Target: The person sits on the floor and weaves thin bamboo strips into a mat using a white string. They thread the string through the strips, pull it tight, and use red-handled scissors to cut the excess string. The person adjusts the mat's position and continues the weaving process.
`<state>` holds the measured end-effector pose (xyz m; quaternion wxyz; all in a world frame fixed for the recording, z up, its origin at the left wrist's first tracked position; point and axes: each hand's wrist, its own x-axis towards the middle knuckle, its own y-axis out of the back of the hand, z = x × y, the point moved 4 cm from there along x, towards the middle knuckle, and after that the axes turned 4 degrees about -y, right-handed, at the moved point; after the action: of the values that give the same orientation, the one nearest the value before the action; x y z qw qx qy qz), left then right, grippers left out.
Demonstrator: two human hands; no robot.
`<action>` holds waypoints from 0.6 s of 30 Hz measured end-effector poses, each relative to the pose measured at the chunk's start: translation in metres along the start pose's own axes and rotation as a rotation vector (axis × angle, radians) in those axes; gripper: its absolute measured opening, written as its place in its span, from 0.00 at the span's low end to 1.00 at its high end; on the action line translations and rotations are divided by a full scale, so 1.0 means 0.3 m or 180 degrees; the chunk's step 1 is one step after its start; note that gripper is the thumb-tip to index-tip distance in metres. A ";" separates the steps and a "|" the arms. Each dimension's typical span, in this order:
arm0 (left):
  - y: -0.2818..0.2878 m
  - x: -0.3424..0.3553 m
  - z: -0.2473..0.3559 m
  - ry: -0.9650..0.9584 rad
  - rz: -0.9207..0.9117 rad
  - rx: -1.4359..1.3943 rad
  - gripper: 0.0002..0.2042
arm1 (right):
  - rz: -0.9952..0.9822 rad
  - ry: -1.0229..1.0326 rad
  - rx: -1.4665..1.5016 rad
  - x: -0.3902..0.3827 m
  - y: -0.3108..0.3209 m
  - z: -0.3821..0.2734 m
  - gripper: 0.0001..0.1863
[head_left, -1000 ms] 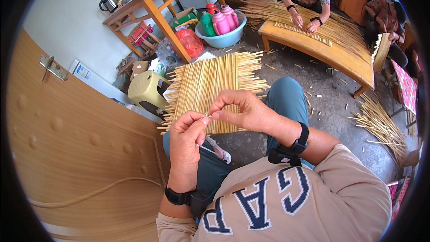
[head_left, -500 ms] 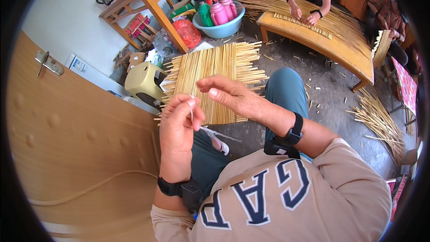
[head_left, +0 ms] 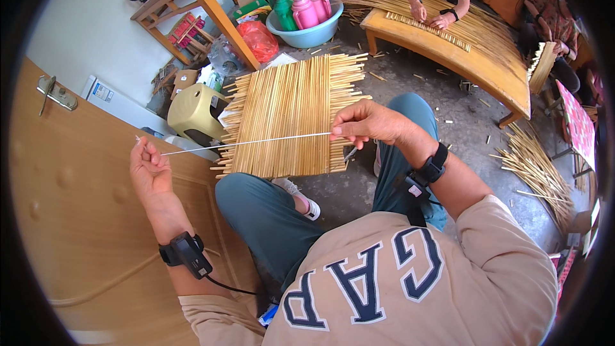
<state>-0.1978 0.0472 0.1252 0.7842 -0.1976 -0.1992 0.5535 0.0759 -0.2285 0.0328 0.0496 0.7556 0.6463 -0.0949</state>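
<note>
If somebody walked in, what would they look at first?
Probably the white string, stretched straight between the left hand and the right hand. Behind it lies a mat of straw-coloured sticks with uneven ends. Near the top, pink flasks stand in a light-blue basin.

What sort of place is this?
Probably a home room doubling as a small craft workshop: a mat of pale stalks before the person, a loose heap of stalks at right, and household pink flasks in a blue basin.
</note>
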 end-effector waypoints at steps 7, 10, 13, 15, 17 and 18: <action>0.198 0.138 -0.046 -0.0012 0.0436 0.0037 0.03 | 0.0368 -0.0129 -0.0527 0.019 0.189 0.046 0.08; 0.300 0.232 -0.038 -0.0005 0.0366 0.0046 0.03 | 0.0537 -0.0116 -0.0522 0.055 0.260 0.027 0.08; 0.292 0.296 -0.061 -0.0050 0.0510 0.0147 0.03 | 0.0741 -0.0125 -0.0599 0.097 0.331 -0.002 0.08; 0.239 0.328 -0.088 -0.0060 0.0572 0.0292 0.03 | 0.0948 -0.0144 -0.0922 0.122 0.389 -0.047 0.08; 0.220 0.371 -0.096 -0.0066 0.0525 0.0261 0.03 | 0.1387 0.0089 -0.1076 0.175 0.471 -0.089 0.08; 0.212 0.395 -0.113 -0.0059 0.0497 0.0214 0.03 | 0.1683 0.0192 -0.1047 0.201 0.505 -0.122 0.08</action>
<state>-0.1936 0.1760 0.0740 0.7429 -0.1809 -0.1718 0.6212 0.2371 -0.1872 0.0487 0.1750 0.8818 0.4352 0.0496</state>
